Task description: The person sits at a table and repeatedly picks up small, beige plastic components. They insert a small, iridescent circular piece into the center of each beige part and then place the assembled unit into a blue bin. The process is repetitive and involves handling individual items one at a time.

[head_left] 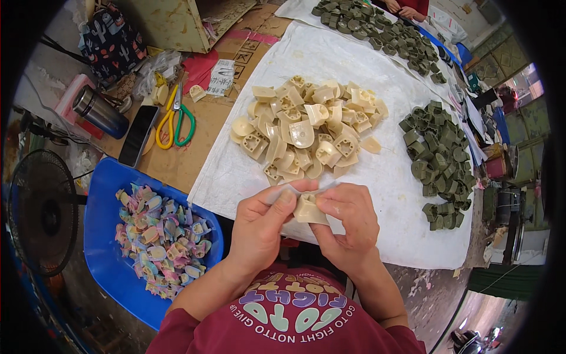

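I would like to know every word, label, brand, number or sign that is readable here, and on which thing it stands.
Maroon T-shirt: large pastel lettering and smaller white lettering, legible; I leave the wording unquoted.
White paper slip: dark marks, too small to read reliably.
Brown cardboard: dark printed marks, too unclear to read.
Black phone: no readable text on the dark screen.

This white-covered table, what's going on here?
A person's left hand and right hand hold a small cream-coloured piece at the near edge of the white cloth. A heap of similar cream pieces lies just beyond it, with dark green pieces farther off and to the right. At left, a blue tub holds multicoloured pieces.
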